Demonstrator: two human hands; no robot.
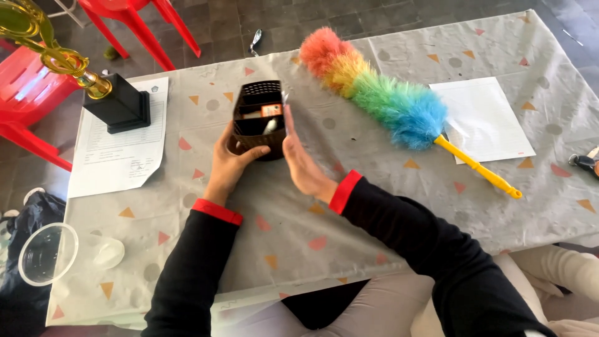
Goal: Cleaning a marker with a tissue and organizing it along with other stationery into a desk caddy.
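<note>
A dark brown plastic organiser basket [257,118] with compartments stands on the grey tablecloth [349,212] near the table's middle. Small items, one white and one orange, lie inside it. My left hand [228,163] grips its near left corner, thumb on the front wall. My right hand [302,160] presses flat against its right side, fingers straight and together. Both sleeves are black with red cuffs.
A rainbow feather duster [380,97] with a yellow handle lies to the right, beside a white paper sheet [486,118]. A gold trophy on a black base [121,103] stands on another sheet at left. A clear plastic cup [47,253] sits at the near left corner. Red chairs stand behind.
</note>
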